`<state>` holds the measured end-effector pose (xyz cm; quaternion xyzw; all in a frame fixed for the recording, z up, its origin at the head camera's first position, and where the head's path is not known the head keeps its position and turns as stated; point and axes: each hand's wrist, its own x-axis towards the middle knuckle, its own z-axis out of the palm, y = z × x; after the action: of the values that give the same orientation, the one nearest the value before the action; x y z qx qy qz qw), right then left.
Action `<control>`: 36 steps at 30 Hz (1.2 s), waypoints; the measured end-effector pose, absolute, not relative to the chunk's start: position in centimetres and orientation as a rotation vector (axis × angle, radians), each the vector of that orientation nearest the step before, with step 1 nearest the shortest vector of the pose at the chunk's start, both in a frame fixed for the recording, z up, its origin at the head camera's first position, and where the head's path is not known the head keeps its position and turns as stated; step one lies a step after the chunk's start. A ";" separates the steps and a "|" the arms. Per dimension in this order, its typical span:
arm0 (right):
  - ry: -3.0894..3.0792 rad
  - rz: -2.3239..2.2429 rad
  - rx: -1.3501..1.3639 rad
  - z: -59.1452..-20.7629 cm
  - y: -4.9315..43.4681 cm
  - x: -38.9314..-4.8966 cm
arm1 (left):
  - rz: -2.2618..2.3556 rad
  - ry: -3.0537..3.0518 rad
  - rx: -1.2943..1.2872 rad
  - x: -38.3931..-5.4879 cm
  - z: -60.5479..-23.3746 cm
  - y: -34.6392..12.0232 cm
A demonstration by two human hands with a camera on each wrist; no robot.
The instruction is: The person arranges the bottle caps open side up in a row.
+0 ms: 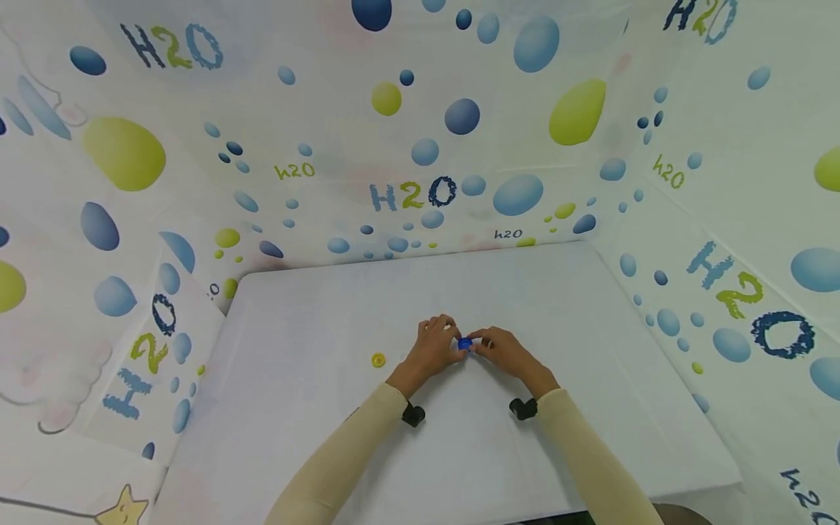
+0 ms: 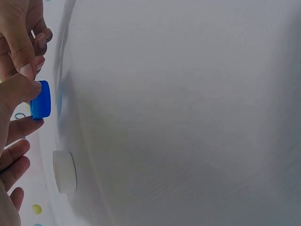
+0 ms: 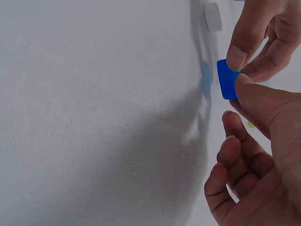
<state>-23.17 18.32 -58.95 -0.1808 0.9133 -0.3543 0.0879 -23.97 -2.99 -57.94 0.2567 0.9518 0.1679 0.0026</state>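
Note:
A small blue piece (image 1: 465, 343) with flat sides and rounded corners is between the two hands, just above the white table. Its exact kind is hard to tell. My left hand (image 1: 434, 343) pinches it between thumb and forefinger, the other fingers loosely bent. From the opposite side my right hand (image 1: 504, 351) pinches it too, fingertips close to those of the left. In the left wrist view the blue piece (image 2: 41, 100) shows its smooth side. The right wrist view has the right thumb lying against the blue piece (image 3: 228, 79), with the left thumb above.
A small round yellow piece (image 1: 378, 360) with a marked centre lies on the table left of the left hand. A pale disc-like piece (image 2: 64, 172) stands out in the left wrist view. The white tabletop (image 1: 315, 313) meets patterned cloth walls at the back and sides.

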 end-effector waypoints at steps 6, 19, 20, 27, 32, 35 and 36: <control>2.729 -1.012 -0.506 -59.3 18.1 -23.2 | 0.524 2.999 0.809 -23.9 -58.5 -3.1; 2.806 -0.850 -0.443 -59.1 17.3 -23.0 | 0.527 3.014 0.817 -23.9 -58.9 -3.3; 2.808 -0.847 -0.442 -59.0 17.3 -23.0 | 0.523 3.018 0.819 -23.9 -58.9 -3.3; 2.811 -0.841 -0.457 -59.2 16.9 -23.1 | 0.490 3.022 0.803 -23.8 -59.1 -3.7; 2.830 -0.855 -0.476 -59.1 17.1 -23.1 | 0.495 3.049 0.783 -23.6 -58.9 -3.9; 2.848 -0.896 -0.457 -58.8 17.4 -23.0 | 0.512 3.061 0.751 -23.3 -58.5 -4.2; 2.856 -0.914 -0.442 -58.6 17.4 -22.9 | 0.523 3.063 0.741 -23.2 -58.2 -4.4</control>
<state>-22.92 17.43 -58.60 -0.1456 0.9408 -0.3010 0.0552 -23.24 -4.36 -58.25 0.2318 0.9585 0.1638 -0.0266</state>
